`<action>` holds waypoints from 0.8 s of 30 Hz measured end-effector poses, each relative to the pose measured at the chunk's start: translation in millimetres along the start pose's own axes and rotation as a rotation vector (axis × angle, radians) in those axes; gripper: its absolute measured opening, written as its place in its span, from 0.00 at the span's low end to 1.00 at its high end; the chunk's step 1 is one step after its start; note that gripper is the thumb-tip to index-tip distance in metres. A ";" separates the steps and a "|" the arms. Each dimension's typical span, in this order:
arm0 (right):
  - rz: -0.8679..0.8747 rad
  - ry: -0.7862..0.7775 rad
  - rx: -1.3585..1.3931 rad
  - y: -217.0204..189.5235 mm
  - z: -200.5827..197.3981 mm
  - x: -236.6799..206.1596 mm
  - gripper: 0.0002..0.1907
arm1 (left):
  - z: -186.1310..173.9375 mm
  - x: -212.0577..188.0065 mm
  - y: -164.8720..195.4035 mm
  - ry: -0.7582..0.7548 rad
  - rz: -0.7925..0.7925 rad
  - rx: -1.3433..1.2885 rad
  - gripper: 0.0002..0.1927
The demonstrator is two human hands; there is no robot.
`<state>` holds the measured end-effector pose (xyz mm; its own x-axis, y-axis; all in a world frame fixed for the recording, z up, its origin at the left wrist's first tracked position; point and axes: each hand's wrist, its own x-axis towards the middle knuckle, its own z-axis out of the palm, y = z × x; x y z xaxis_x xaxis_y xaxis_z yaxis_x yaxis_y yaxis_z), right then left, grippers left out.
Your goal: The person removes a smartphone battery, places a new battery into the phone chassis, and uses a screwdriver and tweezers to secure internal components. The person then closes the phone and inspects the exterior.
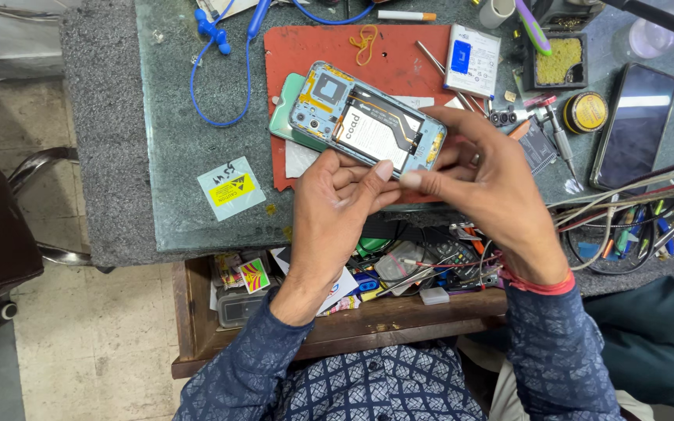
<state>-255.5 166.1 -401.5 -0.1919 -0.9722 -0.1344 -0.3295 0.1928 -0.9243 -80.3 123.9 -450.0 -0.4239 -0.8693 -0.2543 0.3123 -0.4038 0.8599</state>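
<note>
The phone [367,117] is over the mat [399,58] on the desk [173,179]; an open drawer [352,320] sits below.

Opened phone: pale blue plastic phone body with its back off [368,121], semi-gloss frame, matt white paper-like label on the battery, shiny orange flex strips.
Mat: matt red rubbery work mat [399,58], scuffed.
Table: green-grey glass-topped table [181,148], glossy, edged with rough grey speckled stone.
Second phone: black slab phone [633,125] near the table's right edge, mirror-gloss glass.
Drawer: brown wooden drawer [352,323] under the front edge, worn, dull.
Sleeves: dark blue patterned woven cloth sleeves [555,351], matt.
</note>
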 end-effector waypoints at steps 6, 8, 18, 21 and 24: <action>-0.189 -0.095 -0.332 -18.5 4.4 3.2 0.40 | -9.1 -12.3 7.5 -0.022 -0.021 -0.031 0.13; -0.166 -0.087 -0.377 -23.3 10.3 3.0 0.40 | -14.1 -18.1 10.6 -0.033 -0.021 -0.063 0.13; -0.417 -0.002 -0.544 -35.2 29.9 3.9 0.37 | -58.1 -52.3 58.3 0.259 0.163 0.493 0.15; -0.490 0.022 -0.640 -38.9 39.8 0.3 0.38 | -77.2 -47.4 71.6 0.277 0.426 0.769 0.18; -0.543 0.010 -0.700 -46.9 48.1 -8.6 0.39 | -87.7 -47.1 75.0 0.211 0.466 0.846 0.22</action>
<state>-193.9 159.1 -374.2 0.1491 -0.9525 0.2656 -0.8669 -0.2551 -0.4283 37.7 109.6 -412.3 -0.2267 -0.9558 0.1872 -0.3361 0.2571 0.9060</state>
